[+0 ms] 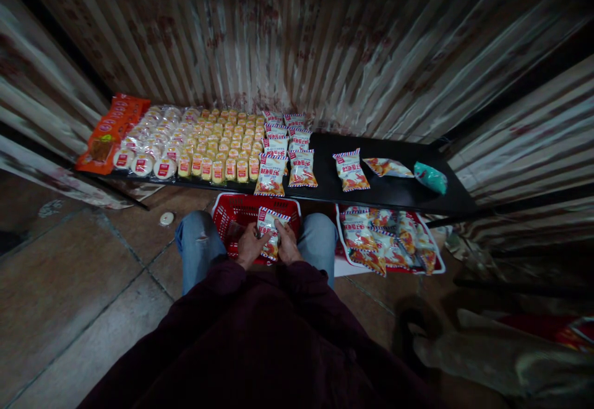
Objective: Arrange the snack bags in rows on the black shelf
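We saw a long black shelf (323, 156). At its left end we had an orange bag (110, 125), then round white packs (142, 163) and close rows of small yellow packs (218, 169). Beside these we found two columns of snack bags (302, 169). Farther right we counted a lone snack bag (351, 171), a crosswise bag (388, 167) and, just beside it, a teal packet (430, 177).

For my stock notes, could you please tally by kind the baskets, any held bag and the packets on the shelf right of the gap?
Red baskets: 2
Held snack bag: 1
White-and-orange bags right of the gap: 2
Green packet there: 1
Total: 6
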Available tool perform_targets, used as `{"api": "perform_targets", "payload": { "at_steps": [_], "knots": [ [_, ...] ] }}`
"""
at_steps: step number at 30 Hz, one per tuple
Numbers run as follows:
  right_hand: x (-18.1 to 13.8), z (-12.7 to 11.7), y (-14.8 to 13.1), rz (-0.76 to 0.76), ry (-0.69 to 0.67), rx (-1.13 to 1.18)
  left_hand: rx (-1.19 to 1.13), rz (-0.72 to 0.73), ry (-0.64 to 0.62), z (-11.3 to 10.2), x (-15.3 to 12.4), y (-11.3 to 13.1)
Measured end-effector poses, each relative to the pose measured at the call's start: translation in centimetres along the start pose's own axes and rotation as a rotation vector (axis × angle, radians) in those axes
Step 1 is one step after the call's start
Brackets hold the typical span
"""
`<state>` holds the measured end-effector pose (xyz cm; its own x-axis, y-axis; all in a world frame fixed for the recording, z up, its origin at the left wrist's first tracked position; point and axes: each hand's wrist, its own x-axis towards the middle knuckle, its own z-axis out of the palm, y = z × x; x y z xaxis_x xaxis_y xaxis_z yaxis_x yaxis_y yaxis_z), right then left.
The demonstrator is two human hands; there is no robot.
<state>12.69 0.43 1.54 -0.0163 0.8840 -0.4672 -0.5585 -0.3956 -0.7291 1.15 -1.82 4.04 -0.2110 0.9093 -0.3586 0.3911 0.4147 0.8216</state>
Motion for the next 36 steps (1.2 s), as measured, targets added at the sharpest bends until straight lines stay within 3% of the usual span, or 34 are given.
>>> {"api": "perform_targets", "payload": {
  "at_steps": [18,28,36],
  "knots": [
    [-0.5,0.3,-1.3,0.084,-0.02,-0.026,-0.462,0.03,-0.073,1.5,1.1,-3.3],
    [0.5,-0.1,-0.6,0.054,0.098,0.02,-0.531,0.025,-0.103,1.4,1.0,-3.3],
    [0.9,0.0,-1.0,0.075,0.191,0.002,-0.587,0.036,-0.196,0.8,0.5,-2.8]
  ]
}}
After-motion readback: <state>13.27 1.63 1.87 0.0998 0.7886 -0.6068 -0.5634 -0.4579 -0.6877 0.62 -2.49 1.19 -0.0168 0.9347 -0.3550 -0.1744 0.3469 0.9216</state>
